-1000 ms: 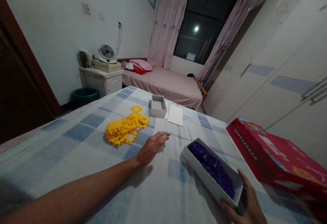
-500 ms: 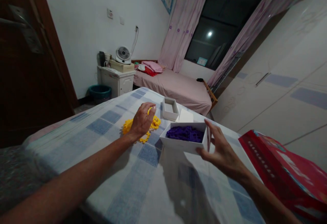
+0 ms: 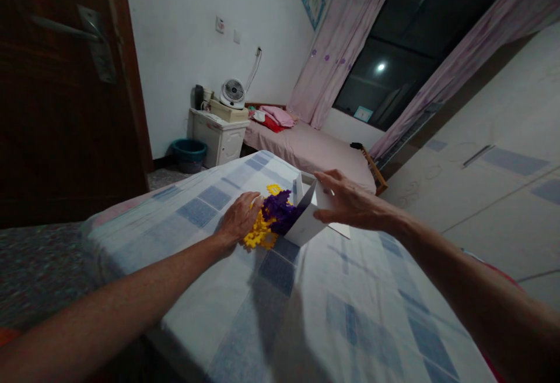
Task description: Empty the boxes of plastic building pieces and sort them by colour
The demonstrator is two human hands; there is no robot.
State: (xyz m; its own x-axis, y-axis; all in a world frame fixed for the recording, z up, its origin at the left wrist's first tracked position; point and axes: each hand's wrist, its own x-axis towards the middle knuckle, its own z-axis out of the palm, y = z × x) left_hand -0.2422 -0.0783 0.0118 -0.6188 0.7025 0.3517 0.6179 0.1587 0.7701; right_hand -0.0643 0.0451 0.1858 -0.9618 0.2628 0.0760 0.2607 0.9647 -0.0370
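Lying on checked cloth (image 3: 376, 290): yellow pieces (image 3: 259, 237); behind, pink-sheeted bed (image 3: 312, 144).

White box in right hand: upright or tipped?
Tipped: the right hand holds the box slanted, purple pieces coming out over yellow pieces.

Dark-purple, notch-edged plastic pieces (image 3: 280, 210) at the mouth of a tipped white oblong box (image 3: 306, 224)
Box tilted steeply, open side facing left; the bunched purple pieces partly hide a loose pile of bright-yellow, notch-edged plastic pieces (image 3: 259, 238) on blue-and-white checked cloth (image 3: 380, 290).
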